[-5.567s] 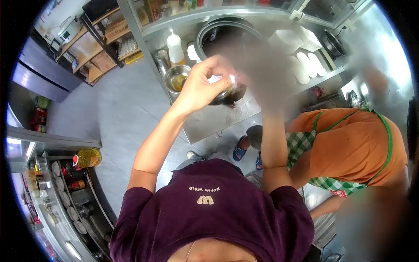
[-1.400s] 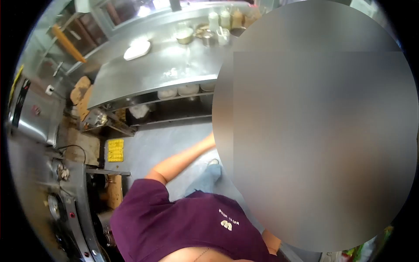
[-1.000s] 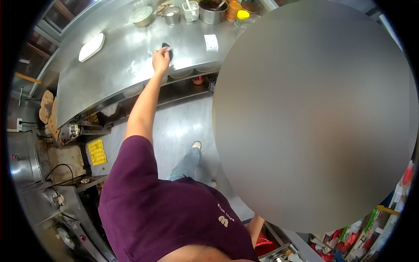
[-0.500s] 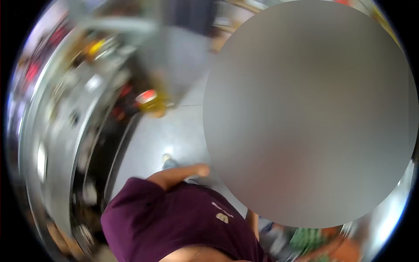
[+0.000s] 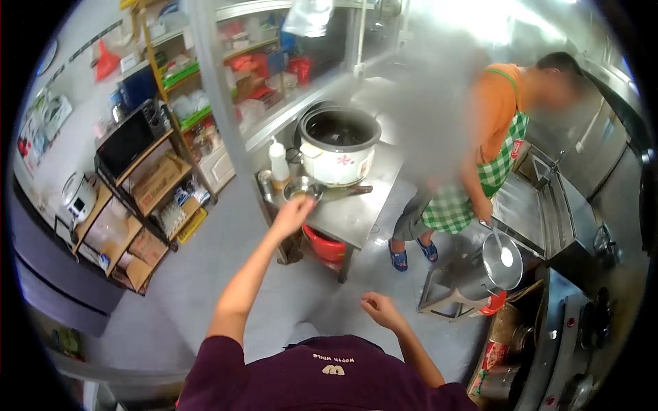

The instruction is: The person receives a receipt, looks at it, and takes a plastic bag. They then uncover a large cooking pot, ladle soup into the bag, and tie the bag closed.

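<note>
My left hand (image 5: pixel 296 211) reaches to the near rim of a small metal bowl (image 5: pixel 314 188) on the steel table (image 5: pixel 356 222). Its fingers are drawn together and overlap the bowl; what they hold, if anything, is hidden. Beside the bowl are a white squeeze bottle (image 5: pixel 278 162) and a metal canister (image 5: pixel 265 182). A large white pot with a flower print (image 5: pixel 332 166) stands just behind. A dark-handled utensil (image 5: pixel 353 190) lies to the right of the bowl. My right hand (image 5: pixel 382 309) hangs above the floor with curled fingers, nothing visible in it.
A co-worker in a checked apron (image 5: pixel 449 205) stands at the right, one hand on the handle of a strainer (image 5: pixel 502 260) over a tall pot. A red tub (image 5: pixel 324 245) sits under the table. Left are shelves with a microwave (image 5: pixel 127 142); stoves line the right edge.
The view has swung from the counter and oil bottle to the table with the white pot. My left arm, bent low before, is now stretched forward to the bowl. My right hand has come into view.
</note>
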`<state>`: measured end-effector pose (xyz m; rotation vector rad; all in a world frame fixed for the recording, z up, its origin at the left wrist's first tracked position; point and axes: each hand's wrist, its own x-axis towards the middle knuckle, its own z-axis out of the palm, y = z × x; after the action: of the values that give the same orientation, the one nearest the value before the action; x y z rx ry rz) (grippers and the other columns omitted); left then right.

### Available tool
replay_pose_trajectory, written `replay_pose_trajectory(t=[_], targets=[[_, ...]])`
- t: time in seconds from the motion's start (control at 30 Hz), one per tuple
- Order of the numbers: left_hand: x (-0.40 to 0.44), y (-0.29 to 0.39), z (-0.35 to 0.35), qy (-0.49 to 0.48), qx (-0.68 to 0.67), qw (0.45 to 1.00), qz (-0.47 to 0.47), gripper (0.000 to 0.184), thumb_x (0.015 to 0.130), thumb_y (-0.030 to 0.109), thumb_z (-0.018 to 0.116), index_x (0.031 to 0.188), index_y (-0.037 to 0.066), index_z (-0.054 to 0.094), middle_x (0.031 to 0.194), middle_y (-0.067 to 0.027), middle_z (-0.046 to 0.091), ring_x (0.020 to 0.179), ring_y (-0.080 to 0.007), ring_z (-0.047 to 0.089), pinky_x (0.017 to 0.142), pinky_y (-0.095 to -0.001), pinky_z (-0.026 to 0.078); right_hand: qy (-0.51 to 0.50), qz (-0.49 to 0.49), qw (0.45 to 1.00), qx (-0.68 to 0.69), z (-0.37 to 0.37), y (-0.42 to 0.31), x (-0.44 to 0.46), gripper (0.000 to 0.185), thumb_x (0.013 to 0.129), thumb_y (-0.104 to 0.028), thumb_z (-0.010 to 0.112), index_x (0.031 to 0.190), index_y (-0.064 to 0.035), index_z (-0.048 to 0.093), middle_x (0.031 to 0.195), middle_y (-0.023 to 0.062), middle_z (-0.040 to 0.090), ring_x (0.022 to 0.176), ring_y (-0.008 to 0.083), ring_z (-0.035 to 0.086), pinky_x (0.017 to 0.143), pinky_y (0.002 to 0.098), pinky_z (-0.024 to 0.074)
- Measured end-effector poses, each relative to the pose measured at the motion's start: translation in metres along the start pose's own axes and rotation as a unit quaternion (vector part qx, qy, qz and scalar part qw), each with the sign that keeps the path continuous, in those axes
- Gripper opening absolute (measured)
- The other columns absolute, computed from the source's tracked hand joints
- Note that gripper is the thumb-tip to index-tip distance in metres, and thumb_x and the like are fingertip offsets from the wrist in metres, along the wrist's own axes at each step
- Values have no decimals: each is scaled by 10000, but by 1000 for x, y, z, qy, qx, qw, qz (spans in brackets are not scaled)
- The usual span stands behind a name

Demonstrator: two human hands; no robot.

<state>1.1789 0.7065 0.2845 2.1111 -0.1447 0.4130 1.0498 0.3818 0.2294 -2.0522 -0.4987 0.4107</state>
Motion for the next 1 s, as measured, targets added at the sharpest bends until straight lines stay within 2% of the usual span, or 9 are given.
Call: replay_pose_trajectory(t=[0.03, 0.13, 0.27, 0.4, 0.77, 0.87, 0.9, 0.93, 1.0], targets=[[45, 19, -9, 16, 49, 997, 56, 246, 864, 232, 501, 892, 12, 608, 807, -129, 612, 747, -205, 590, 665, -315, 453, 15, 2, 1000, 13, -1, 3, 10, 235, 817, -187, 575, 951, 5, 573, 739, 61, 589, 632, 101, 504, 572, 261, 423], [158, 82, -29, 53, 0, 979, 197, 249, 857, 237, 521, 928, 14, 607, 839, -118, 617, 768, -190, 593, 677, -304, 457, 54, 17, 998, 38, 0, 6, 45, 237, 819, -191, 569, 956, 2, 570, 746, 67, 593, 628, 109, 507, 573, 262, 423], [290, 107, -33, -6, -107, 981, 161, 280, 842, 260, 540, 974, 20, 601, 912, -127, 620, 823, -187, 594, 727, -290, 454, 89, 57, 994, 39, -17, -23, 84, 258, 813, -215, 565, 974, -14, 573, 805, 115, 618, 683, 184, 570, 631, 301, 451], [421, 62, -51, 187, 11, 977, 102, 337, 823, 286, 533, 1040, 32, 574, 917, -135, 620, 863, -244, 589, 784, -342, 447, 124, 61, 990, 31, -31, -30, 127, 262, 811, -227, 563, 977, -26, 580, 849, 138, 632, 708, 223, 598, 656, 319, 463], [427, 125, -59, 550, 15, 767, 329, 389, 876, 270, 497, 1137, -13, 446, 959, -122, 514, 777, -161, 498, 674, -277, 418, 67, 31, 995, 68, -109, 60, 216, 316, 821, -241, 564, 1040, -14, 554, 845, 126, 626, 746, 223, 602, 674, 308, 465], [432, 147, -63, 540, 45, 824, 162, 403, 854, 270, 497, 1144, -7, 458, 1119, -193, 514, 1007, -341, 501, 853, -408, 392, 83, 33, 992, 84, -155, 99, 231, 274, 821, -193, 562, 1022, -7, 545, 760, 79, 598, 697, 145, 580, 632, 268, 457], [445, 126, -75, 536, 324, 748, 220, 363, 857, 225, 451, 1138, -5, 464, 1082, -193, 536, 982, -352, 510, 854, -427, 391, 113, 45, 990, 75, -168, 118, 232, 276, 821, -194, 563, 1026, -11, 541, 748, 75, 592, 687, 147, 578, 629, 268, 456], [459, 106, -87, 559, 557, 555, 264, 334, 859, 180, 405, 1132, -3, 470, 1045, -194, 558, 956, -364, 519, 856, -447, 391, 152, 56, 984, 70, -185, 129, 237, 278, 820, -196, 564, 1029, -16, 536, 735, 71, 586, 678, 149, 576, 626, 268, 456], [445, 154, -83, 568, 187, 770, 225, 328, 850, 252, 483, 1015, -25, 545, 996, -225, 568, 888, -349, 548, 779, -424, 422, 193, -16, 980, 51, -237, 85, 234, 289, 803, -214, 579, 1011, -24, 516, 878, 132, 593, 732, 264, 576, 656, 321, 459]])
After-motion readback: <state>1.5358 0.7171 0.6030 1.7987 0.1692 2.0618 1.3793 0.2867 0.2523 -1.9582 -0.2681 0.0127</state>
